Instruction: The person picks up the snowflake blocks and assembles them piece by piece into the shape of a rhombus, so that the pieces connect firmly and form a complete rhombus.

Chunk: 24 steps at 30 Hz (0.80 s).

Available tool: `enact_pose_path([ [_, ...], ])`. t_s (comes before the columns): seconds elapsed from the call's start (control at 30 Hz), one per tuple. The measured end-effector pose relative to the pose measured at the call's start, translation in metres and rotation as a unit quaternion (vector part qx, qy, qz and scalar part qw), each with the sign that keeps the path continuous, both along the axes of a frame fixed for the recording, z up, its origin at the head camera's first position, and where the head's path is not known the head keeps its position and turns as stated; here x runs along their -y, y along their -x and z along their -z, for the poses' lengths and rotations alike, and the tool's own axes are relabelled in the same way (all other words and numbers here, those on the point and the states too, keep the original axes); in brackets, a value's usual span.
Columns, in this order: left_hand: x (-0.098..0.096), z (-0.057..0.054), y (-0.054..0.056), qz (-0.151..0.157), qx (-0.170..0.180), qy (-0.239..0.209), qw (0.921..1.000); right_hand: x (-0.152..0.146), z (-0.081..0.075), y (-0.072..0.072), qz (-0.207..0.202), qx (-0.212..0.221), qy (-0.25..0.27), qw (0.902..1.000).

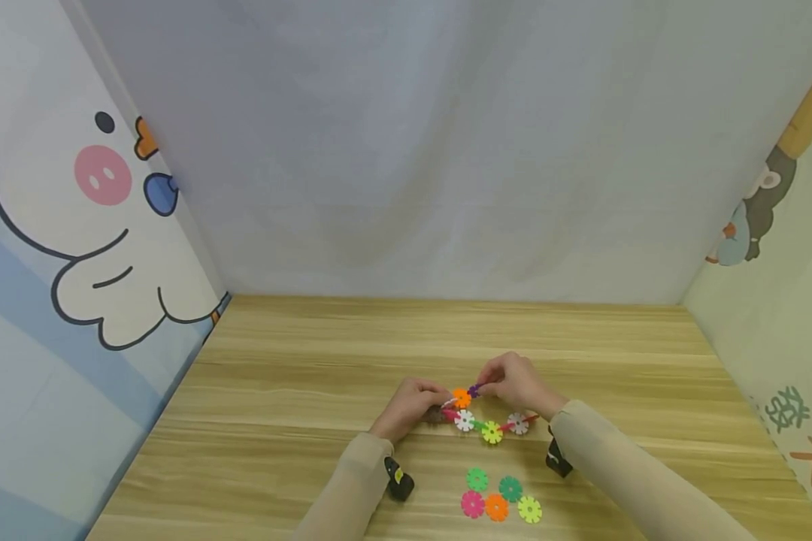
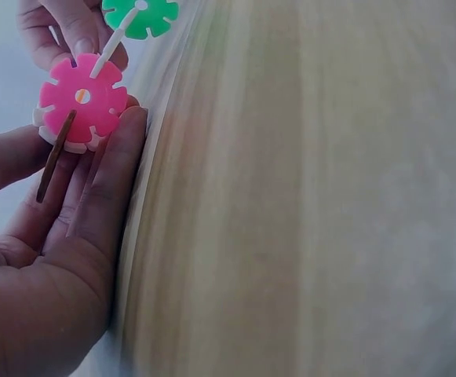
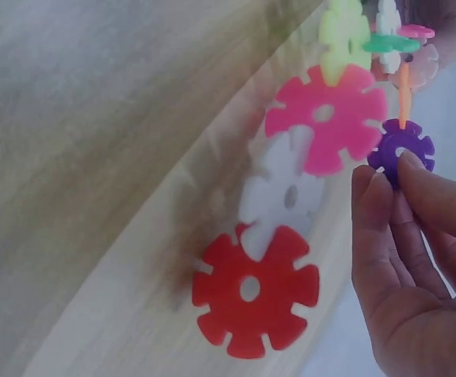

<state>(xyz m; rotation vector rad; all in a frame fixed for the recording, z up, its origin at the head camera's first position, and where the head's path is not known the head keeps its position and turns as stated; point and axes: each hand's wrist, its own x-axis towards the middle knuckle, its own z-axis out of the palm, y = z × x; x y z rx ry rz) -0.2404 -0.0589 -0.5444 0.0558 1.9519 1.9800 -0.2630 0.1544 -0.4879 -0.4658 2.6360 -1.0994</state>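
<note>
A chain of notched plastic snowflake discs stretches between the two hands. Its pieces include an orange disc (image 1: 462, 398), a yellow-green disc (image 1: 492, 433), a pink disc (image 3: 326, 118) and, at one end, a red disc (image 3: 251, 292). My left hand (image 1: 409, 407) grips the chain at its left bend; in the left wrist view its fingers lie behind a pink disc (image 2: 86, 75), from which a brown disc (image 2: 55, 161) sticks out. Thumb and fingers of my right hand (image 1: 519, 385) pinch a purple disc (image 3: 417, 145), joined to the orange one.
Loose discs lie on the wooden table (image 1: 277, 361) nearer the body: green (image 1: 477, 479), teal (image 1: 510, 489), pink (image 1: 472, 504), orange (image 1: 497, 508) and yellow-green (image 1: 530, 509). A pale curtain (image 1: 446, 188) hangs behind the table, with cartoon-printed panels (image 1: 40, 315) at the sides.
</note>
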Motion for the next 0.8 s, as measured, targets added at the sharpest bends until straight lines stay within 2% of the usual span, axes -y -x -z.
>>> enact_pose_path([
  [0.37,-0.0012,-0.0030,-0.0011,-0.011,0.003,0.007,0.9999,0.0058,0.0008,-0.0029,0.010,-0.007,-0.010,0.9999],
  [0.8,-0.0008,-0.0035,-0.0021,-0.023,0.009,0.008,0.9997,0.0101,0.0011,-0.0032,-0.002,-0.005,-0.009,0.9999],
])
